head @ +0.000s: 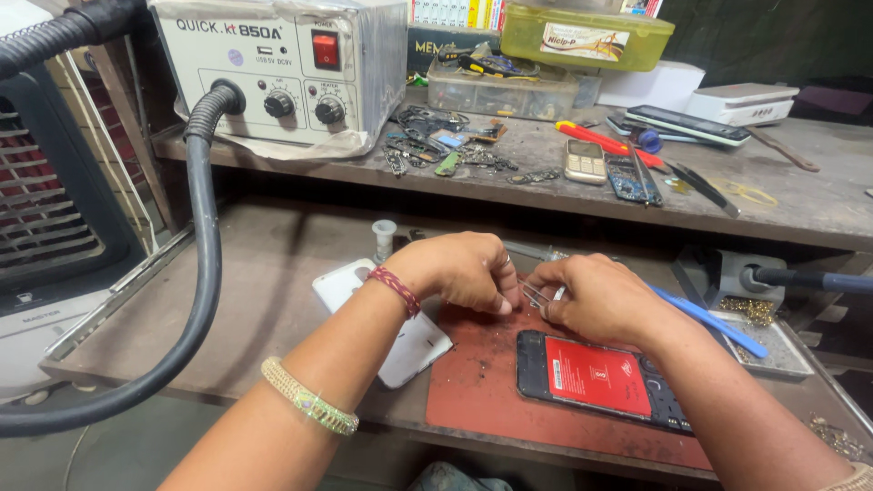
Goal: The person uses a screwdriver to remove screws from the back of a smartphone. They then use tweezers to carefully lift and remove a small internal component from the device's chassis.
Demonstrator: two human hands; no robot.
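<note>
Between the two hands, just above the red mat (491,382), a pair of metal tweezers (536,295) lies in the fingers. The right hand (600,298) has its grip closed on the tweezers, and the left hand (459,271) meets them at the tips with fingers pinched together; whatever tiny part sits there is too small to make out. Just below the right hand, an opened phone (600,377) with a red battery lies flat on the mat. A white back cover (386,323) rests on the worktop (273,264) partly under the left forearm. Beside the right wrist runs a blue tool (709,318), toward a metal tray (773,350). On the shelf (818,205) behind stand a hot-air station (282,68) with its black hose (205,264), scattered phone parts (455,150), a small keypad phone (585,161) and a red-handled screwdriver (605,141).
</note>
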